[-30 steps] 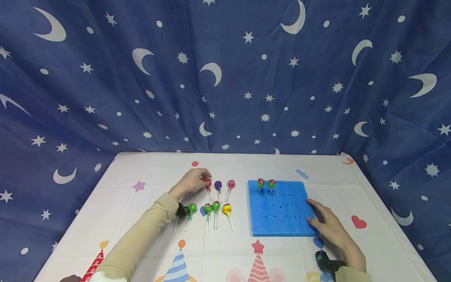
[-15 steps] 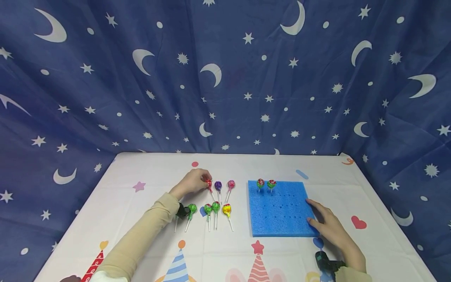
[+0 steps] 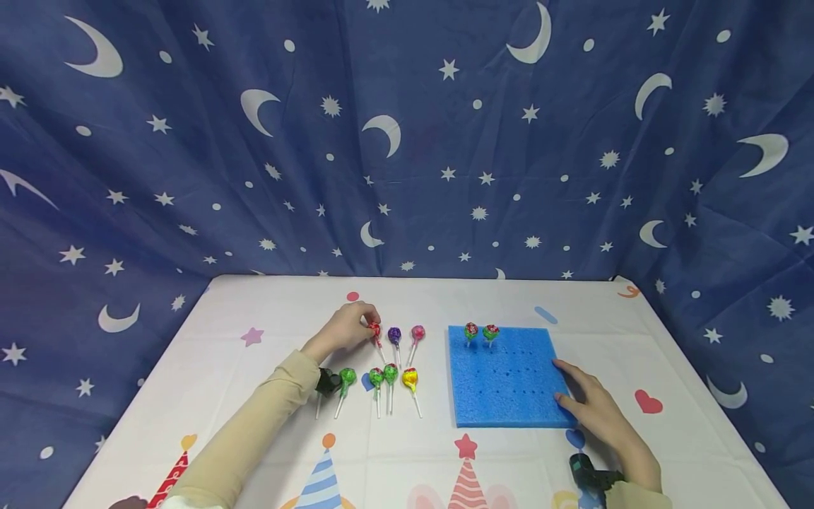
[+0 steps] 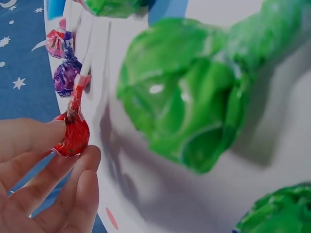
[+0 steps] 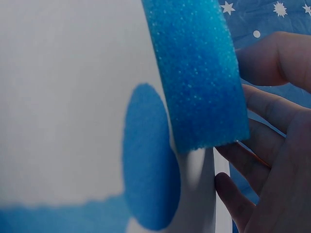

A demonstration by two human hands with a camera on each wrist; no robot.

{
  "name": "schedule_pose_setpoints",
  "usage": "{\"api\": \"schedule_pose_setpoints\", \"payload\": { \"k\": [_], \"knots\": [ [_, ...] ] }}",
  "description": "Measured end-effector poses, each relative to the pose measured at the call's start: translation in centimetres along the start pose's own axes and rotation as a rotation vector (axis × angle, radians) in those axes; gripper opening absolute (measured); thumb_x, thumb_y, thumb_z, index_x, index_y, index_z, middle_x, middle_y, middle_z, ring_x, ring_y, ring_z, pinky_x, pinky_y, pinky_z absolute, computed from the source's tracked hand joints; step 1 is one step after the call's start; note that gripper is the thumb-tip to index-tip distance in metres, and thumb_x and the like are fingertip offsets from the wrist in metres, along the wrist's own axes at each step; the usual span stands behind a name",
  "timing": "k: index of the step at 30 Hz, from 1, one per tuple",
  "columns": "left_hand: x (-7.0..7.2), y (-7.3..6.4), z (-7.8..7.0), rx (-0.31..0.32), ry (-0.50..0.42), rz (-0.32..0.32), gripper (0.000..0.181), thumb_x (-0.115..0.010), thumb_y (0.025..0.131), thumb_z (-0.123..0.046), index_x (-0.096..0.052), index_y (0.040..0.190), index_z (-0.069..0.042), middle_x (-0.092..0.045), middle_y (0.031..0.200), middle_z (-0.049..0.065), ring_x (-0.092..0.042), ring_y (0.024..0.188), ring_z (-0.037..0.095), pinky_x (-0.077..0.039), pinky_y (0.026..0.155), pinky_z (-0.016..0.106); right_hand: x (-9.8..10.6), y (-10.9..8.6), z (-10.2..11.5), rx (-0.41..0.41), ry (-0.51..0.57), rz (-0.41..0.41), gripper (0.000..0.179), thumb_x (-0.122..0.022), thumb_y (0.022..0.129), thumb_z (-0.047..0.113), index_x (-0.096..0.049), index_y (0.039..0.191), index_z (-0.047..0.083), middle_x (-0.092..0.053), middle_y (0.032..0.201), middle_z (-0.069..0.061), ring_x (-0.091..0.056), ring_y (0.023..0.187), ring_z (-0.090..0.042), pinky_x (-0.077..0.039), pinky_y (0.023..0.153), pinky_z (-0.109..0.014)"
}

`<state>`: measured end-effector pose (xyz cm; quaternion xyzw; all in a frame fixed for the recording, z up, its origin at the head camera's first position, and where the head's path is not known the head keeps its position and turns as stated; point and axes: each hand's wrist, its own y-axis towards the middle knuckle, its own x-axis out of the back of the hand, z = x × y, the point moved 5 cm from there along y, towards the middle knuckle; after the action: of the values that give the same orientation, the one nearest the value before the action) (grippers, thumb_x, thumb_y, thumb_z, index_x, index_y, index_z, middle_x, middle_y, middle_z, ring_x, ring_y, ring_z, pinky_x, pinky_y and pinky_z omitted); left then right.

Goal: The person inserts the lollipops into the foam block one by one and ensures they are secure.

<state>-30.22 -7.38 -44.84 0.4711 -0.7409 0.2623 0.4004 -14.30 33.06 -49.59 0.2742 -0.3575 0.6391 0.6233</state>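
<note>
While pinching the red lollipop by its wrapped head with thumb and fingertips of the left hand, resting the right hand against the right edge of the blue foam block. Spread there between thumb and forefinger, touching the edge with both.

Red one at the left end of the far row, stick slanting down toward the near right. Lifted or lying: cannot tell. Just right of it, same row: purple lollipop, then pink lollipop.

In the nearer row, lying on the white surface: bare stick with top hidden by the black wrist camera, then green lollipop, a close pair of mostly green lollipops, yellow lollipop at the right end. Whole batch to the left of the foam, apart from it.

In the foam, near its far left corner: two red-and-green lollipops, upright, side by side, apart. Nearer and to the right, rows of small holes.

In the left wrist view, green head close up and blurred; cannot tell which.

Tan sleeves on both arms. Behind everything, dark blue curtain with moons and stars.
</note>
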Motion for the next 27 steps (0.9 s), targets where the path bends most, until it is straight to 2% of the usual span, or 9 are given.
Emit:
{"api": "schedule_pose_setpoints", "payload": {
  "k": [14,21,27],
  "knots": [
    [0.5,-1.3,-0.8,-0.037,-0.069,-0.067,0.02,-0.068,0.078,0.002,-0.067,0.095,-0.006,-0.061,0.095,0.009,-0.06,0.081,0.018,-0.049,0.072,0.03,0.0,0.0,-0.1,-0.006,0.005,0.006,0.064,-0.057,0.093,0.028,-0.031,0.149,0.01,-0.029,0.151,-0.03,-0.023,0.135,-0.058,-0.022,0.098,-0.076],
    [1.0,-1.8,-1.3,-0.043,-0.103,-0.09,0.022,-0.067,0.081,-0.001,-0.067,0.102,-0.005,-0.066,0.097,0.008,-0.062,0.083,0.018,-0.049,0.072,0.03,0.0,0.0,0.0,0.001,0.004,-0.002,0.064,-0.057,0.093,0.026,-0.031,0.149,0.01,-0.029,0.151,-0.03,-0.023,0.135,-0.059,-0.023,0.098,-0.076],
    [1.4,-2.2,-2.4,-0.101,-0.112,-0.128,0.021,-0.067,0.08,0.001,-0.066,0.099,-0.005,-0.068,0.098,0.009,-0.065,0.086,0.021,-0.053,0.075,0.034,0.1,-0.1,0.0,0.009,0.012,-0.002,0.063,-0.057,0.093,0.026,-0.032,0.149,0.009,-0.03,0.151,-0.03,-0.024,0.135,-0.059,-0.023,0.098,-0.076]
  ]
}}
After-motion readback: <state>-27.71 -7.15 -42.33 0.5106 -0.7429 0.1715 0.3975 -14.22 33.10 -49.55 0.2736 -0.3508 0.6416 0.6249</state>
